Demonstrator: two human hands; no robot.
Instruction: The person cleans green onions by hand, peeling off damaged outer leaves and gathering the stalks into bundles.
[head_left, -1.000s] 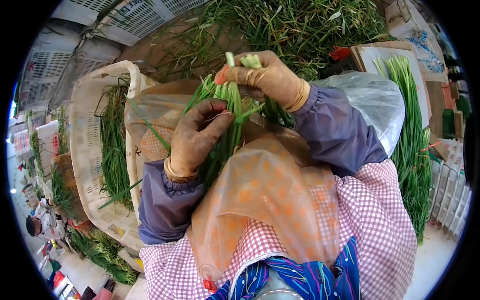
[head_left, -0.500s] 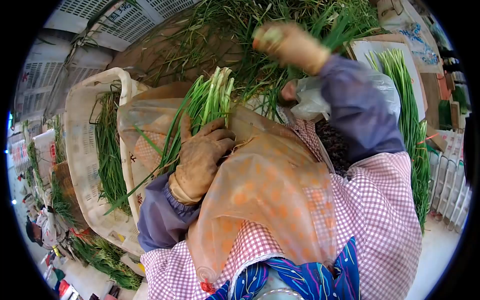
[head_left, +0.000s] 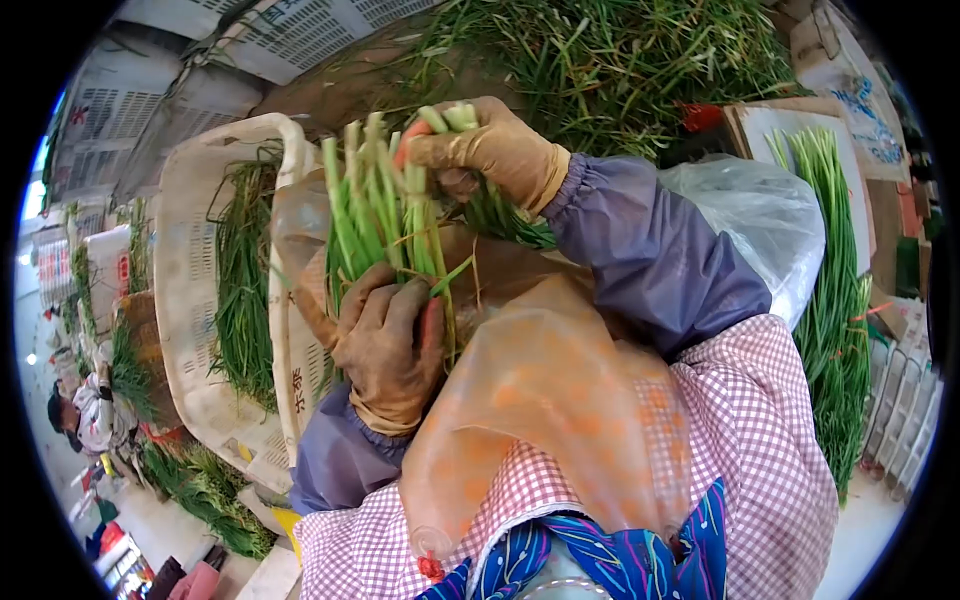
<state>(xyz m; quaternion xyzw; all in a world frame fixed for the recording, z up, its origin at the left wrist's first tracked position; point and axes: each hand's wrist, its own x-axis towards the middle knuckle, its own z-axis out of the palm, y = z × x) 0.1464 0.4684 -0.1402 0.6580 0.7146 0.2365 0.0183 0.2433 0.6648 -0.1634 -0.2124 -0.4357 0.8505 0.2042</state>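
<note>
My left hand (head_left: 388, 335), in a soiled tan glove, is wrapped round a bunch of green chives (head_left: 350, 225) with pale cut ends pointing up. My right hand (head_left: 490, 150), gloved too, is above and to the right of that bunch. It is closed on a smaller bundle of chives (head_left: 455, 118), whose pale ends stick out past the thumb and whose green leaves trail below. The fingertips of the right hand are close to the left bunch; whether they touch it I cannot tell. A translucent orange-spotted apron (head_left: 540, 390) covers my lap.
At left stands a white plastic crate (head_left: 190, 300) with long greens (head_left: 245, 290) inside. Loose leaves (head_left: 620, 70) are heaped on the floor ahead. To the right lie a clear plastic bag (head_left: 755, 220) and a tied bundle of chives (head_left: 835, 300). A person (head_left: 90, 415) is far left.
My right hand has swung left and down from over the leaf heap to beside the left bunch, still holding stalks. The left bunch is now more upright and spread.
</note>
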